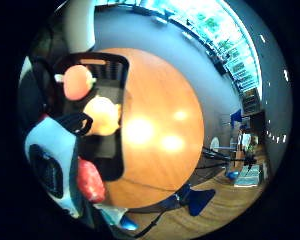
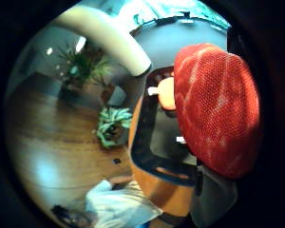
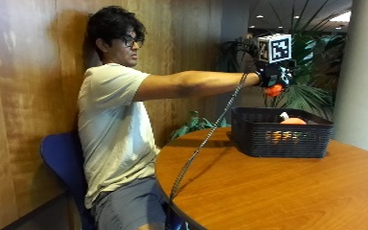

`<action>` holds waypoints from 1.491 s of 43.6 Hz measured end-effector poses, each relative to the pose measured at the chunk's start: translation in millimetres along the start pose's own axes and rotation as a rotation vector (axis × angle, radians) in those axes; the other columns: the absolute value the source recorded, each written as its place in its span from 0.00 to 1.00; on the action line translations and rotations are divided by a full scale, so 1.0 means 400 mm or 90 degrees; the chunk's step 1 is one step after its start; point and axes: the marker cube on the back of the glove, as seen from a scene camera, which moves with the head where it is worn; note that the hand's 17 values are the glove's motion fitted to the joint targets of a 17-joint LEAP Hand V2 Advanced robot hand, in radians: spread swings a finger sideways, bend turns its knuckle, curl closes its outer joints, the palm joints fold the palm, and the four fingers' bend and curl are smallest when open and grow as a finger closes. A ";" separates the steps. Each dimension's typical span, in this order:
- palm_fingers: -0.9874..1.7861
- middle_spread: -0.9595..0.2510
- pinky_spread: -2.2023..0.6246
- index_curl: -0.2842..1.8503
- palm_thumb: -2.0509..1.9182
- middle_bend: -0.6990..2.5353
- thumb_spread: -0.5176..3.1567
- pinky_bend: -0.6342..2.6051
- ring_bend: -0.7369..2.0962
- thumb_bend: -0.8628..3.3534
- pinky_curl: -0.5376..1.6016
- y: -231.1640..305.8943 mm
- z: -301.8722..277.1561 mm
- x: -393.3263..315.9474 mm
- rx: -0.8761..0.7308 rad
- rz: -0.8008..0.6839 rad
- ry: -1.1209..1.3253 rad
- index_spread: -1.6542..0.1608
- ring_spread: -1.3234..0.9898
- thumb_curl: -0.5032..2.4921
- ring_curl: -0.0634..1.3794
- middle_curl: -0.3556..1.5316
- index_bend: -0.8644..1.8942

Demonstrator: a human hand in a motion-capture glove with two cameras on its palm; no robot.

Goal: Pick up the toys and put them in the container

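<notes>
I am watching the person point(image 3: 117, 139) sitting at the round table point(image 3: 260, 191), arm stretched out; the gloved right hand point(image 3: 272, 75) is grasping a red toy point(image 3: 273, 89) above the black basket point(image 3: 280, 132), where an orange toy point(image 3: 292, 121) is lying.

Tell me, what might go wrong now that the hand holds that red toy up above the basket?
The gloved right hand holds the red toy high above the black basket. Dropped from that height, it could bounce off the orange toy and yellow toy already inside and hop out. The hand also seems nearer the basket's near rim than its middle, so the toy might clip the edge.
</notes>
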 end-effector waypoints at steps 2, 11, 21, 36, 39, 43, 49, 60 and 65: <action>0.55 0.39 0.64 0.77 0.70 0.59 0.31 0.70 0.86 0.26 0.57 -0.011 0.014 -0.014 -0.009 0.006 -0.002 0.58 0.39 0.56 0.58 0.78 0.57; 0.52 0.40 0.65 0.78 0.70 0.56 0.30 0.71 0.84 0.25 0.56 -0.010 0.074 -0.019 -0.057 -0.004 0.021 0.58 0.39 0.57 0.57 0.78 0.55; 0.49 0.42 0.65 0.76 0.69 0.51 0.30 0.70 0.81 0.24 0.53 -0.030 0.089 -0.061 -0.028 0.015 0.009 0.59 0.39 0.57 0.54 0.76 0.50; 0.26 0.52 0.72 0.64 0.64 0.39 0.40 0.65 0.68 0.20 0.49 0.006 0.098 -0.060 -0.133 0.061 0.008 0.64 0.45 0.50 0.46 0.66 0.35; 0.24 0.57 0.75 0.60 0.64 0.36 0.42 0.64 0.62 0.20 0.47 0.000 0.092 -0.073 -0.119 0.064 0.015 0.65 0.48 0.49 0.42 0.63 0.35; 0.24 0.62 0.77 0.56 0.63 0.32 0.44 0.63 0.57 0.20 0.46 0.018 0.074 -0.060 -0.130 0.046 0.020 0.67 0.51 0.46 0.38 0.59 0.35; 0.27 0.68 0.80 0.50 0.62 0.29 0.47 0.61 0.53 0.20 0.44 0.035 0.051 -0.063 -0.126 0.033 0.018 0.69 0.54 0.43 0.34 0.56 0.34; 0.31 0.72 0.81 0.43 0.61 0.27 0.49 0.57 0.49 0.20 0.42 0.161 0.026 0.017 -0.134 0.055 -0.015 0.72 0.57 0.39 0.31 0.51 0.36; 0.32 0.74 0.81 0.42 0.61 0.27 0.50 0.56 0.48 0.20 0.41 0.219 0.026 0.056 -0.113 0.091 0.005 0.72 0.57 0.38 0.30 0.49 0.37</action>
